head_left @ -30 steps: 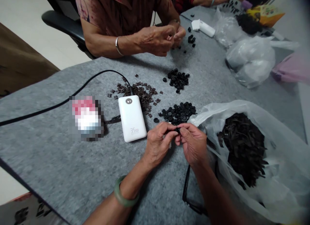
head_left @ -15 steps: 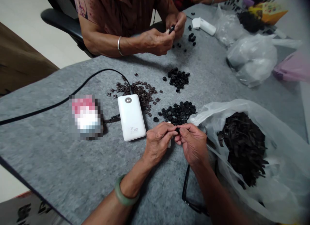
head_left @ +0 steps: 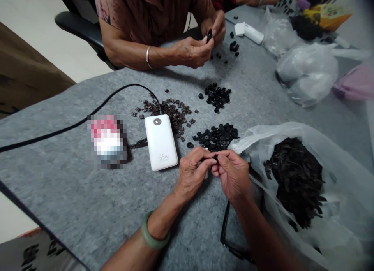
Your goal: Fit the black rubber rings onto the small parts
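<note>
My left hand (head_left: 194,169) and my right hand (head_left: 233,171) meet fingertip to fingertip above the grey table. Between them is a small black piece (head_left: 216,158), pinched by both and mostly hidden by the fingers, so its kind is unclear. Just beyond my fingertips lies a pile of round black parts with centre holes (head_left: 219,136). A second pile of round black parts (head_left: 217,95) is farther back. Small dark brown clips or buckles (head_left: 175,113) are scattered behind a white power bank (head_left: 161,144), left of my hands.
An open plastic bag (head_left: 257,132) at right holds dark strips (head_left: 298,177). Black-framed glasses (head_left: 224,228) lie by my right forearm. A black cable (head_left: 102,103) crosses the left side. Opposite, a co-worker's hands (head_left: 201,45) hold a small black part. More bags (head_left: 309,72) stand behind.
The whole view has shifted slightly, so things appear a little farther right. Both my hands keep their pinch on the small black piece, with hardly any finger movement.
</note>
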`<state>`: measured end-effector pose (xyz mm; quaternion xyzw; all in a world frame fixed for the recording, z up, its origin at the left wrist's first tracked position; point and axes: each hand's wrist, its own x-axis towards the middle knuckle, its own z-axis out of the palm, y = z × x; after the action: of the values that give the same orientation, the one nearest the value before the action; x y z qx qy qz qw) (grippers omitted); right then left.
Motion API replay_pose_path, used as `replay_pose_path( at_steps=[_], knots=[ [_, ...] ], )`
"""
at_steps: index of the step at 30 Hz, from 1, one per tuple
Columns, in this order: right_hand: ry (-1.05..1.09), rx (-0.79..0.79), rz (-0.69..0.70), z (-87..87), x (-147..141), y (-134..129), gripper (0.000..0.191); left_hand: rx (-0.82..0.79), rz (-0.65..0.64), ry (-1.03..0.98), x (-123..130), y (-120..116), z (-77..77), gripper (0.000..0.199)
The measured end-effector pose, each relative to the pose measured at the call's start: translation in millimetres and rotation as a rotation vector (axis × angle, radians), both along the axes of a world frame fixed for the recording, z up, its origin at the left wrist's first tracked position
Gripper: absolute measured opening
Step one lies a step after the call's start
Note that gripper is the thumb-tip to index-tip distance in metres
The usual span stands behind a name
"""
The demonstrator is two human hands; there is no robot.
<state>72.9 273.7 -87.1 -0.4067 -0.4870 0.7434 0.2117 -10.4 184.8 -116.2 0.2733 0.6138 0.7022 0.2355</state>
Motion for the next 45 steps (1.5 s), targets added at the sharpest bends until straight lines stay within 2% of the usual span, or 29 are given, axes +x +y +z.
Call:
replay_pose_path(
  at_steps=[8,14,16,26,36,41,45],
  knots=[
    [-0.028,0.065,0.020,-2.0,4,3,0.041,-0.017,-0.033,-0.048,0,-1,2.6,0.016],
    [-0.054,0.020,0.059,-5.7,12,4,0.042,0.028,-0.117,-0.504,1,4,1.5,0.011],
    [-0.047,0.002,0.068,-4.3,14,6,0.041,0.046,-0.138,-0.573,0,6,2.6,0.012],
    [-0.053,0.096,0.123,2.1,22,11,0.034,0.089,-0.197,-0.579,-1,5,4.0,0.012],
    [-0.071,0.135,0.164,2.4,26,13,0.030,0.068,-0.175,-0.413,-5,4,2.0,0.006],
    [-0.108,0.140,0.211,1.1,33,15,0.030,0.045,-0.251,-0.492,-7,3,3.7,0.013],
    [-0.133,0.154,0.271,1.7,44,16,0.026,0.038,-0.385,-0.593,-9,1,2.3,0.020]
  ],
)
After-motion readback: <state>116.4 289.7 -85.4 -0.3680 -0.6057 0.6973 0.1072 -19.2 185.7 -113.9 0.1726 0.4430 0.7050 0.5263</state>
